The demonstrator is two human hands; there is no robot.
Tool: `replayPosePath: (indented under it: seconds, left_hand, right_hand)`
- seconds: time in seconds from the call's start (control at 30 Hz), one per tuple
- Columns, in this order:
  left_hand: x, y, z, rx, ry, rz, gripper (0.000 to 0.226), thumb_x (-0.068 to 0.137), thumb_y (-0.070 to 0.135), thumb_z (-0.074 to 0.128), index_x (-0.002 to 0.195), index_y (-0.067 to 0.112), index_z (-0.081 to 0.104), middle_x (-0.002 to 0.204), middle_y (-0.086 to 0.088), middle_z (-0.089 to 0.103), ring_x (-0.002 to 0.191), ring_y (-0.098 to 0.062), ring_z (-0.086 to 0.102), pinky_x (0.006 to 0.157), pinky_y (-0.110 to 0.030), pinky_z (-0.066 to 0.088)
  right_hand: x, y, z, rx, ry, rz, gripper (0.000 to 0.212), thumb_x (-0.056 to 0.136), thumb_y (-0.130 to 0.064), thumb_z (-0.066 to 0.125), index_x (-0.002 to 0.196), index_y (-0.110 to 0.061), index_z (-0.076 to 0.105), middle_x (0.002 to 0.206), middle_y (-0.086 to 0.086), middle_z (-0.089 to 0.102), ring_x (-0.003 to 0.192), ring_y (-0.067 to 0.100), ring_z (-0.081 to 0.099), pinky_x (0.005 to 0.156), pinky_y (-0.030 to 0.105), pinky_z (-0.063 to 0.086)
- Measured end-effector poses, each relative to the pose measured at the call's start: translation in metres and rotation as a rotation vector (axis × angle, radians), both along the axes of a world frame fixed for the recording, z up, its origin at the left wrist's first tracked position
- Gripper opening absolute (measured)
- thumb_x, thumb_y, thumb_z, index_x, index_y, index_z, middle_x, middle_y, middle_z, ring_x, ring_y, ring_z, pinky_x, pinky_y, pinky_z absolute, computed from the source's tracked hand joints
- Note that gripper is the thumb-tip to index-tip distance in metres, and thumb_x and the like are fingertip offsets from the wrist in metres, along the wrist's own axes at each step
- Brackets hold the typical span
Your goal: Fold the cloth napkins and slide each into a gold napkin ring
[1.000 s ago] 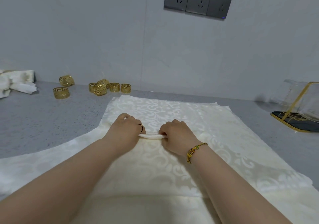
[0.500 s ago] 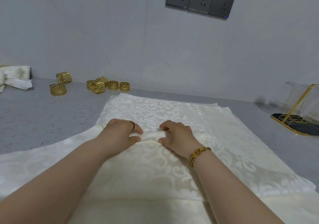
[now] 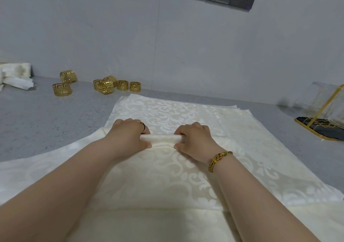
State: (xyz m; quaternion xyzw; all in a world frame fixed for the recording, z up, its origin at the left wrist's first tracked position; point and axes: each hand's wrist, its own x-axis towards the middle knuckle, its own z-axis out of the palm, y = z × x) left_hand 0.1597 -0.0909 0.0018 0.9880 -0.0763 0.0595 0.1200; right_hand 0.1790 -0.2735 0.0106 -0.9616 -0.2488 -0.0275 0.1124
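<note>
At the centre of the frame, the top cloth napkin (image 3: 167, 178) lies spread on the grey bench (image 3: 46, 122), and a narrow raised fold (image 3: 161, 138) of it runs straight across from left to right, its long axis crosswise to the forearms. The left hand (image 3: 128, 135) grips the left end of that fold and the right hand (image 3: 195, 139) the right end. Fingers curl over the far side and thumbs press the near side, so both hands are closed on cloth with only a short stretch of fold showing between them. The rest of the napkin lies flat toward the bottom of the frame, on top of other napkins (image 3: 242, 122) (how many I cannot tell). The gold napkin rings (image 3: 111, 85) are scattered at the upper left of the frame, well apart from the fold and beyond its left end, so the left hand is the nearer to them. By my judgement the folding is not yet done, and no ring has been picked up.
</note>
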Motion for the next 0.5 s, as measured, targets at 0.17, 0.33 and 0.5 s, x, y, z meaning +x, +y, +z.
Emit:
replayPosePath:
  seconds: [0.17, 0.33, 0.5]
  left_hand:
    - [-0.006, -0.004, 0.003, -0.018, -0.085, -0.021, 0.01, 0.085, 0.032, 0.057, 0.087, 0.033, 0.047, 0.091, 0.015, 0.046, 0.093, -0.009, 0.035, 0.082, -0.017, 0.017]
    - [-0.017, -0.006, 0.004, 0.09, -0.173, -0.055, 0.02, 0.088, 0.017, 0.044, 0.077, 0.033, 0.044, 0.068, 0.014, 0.046, 0.081, -0.007, 0.044, 0.091, -0.012, 0.011]
    - [-0.027, -0.011, 0.002, 0.275, -0.228, -0.124, 0.027, 0.086, 0.007, 0.039, 0.09, 0.032, 0.051, 0.084, 0.015, 0.05, 0.085, -0.005, 0.045, 0.104, -0.017, 0.011]
  right_hand:
    - [-0.004, 0.002, 0.002, -0.051, -0.055, 0.059, 0.009, 0.088, -0.018, 0.051, 0.096, -0.022, 0.052, 0.085, -0.009, 0.045, 0.098, 0.017, 0.038, 0.09, 0.027, 0.02]
    - [-0.012, 0.003, 0.006, -0.155, -0.114, 0.112, 0.037, 0.083, -0.007, 0.048, 0.063, -0.03, 0.026, 0.067, -0.015, 0.031, 0.082, 0.014, 0.031, 0.072, 0.026, 0.015]
    - [-0.02, -0.001, 0.009, -0.172, -0.017, 0.139, 0.025, 0.083, -0.002, 0.044, 0.078, -0.026, 0.047, 0.081, -0.007, 0.046, 0.085, 0.013, 0.035, 0.076, 0.023, 0.021]
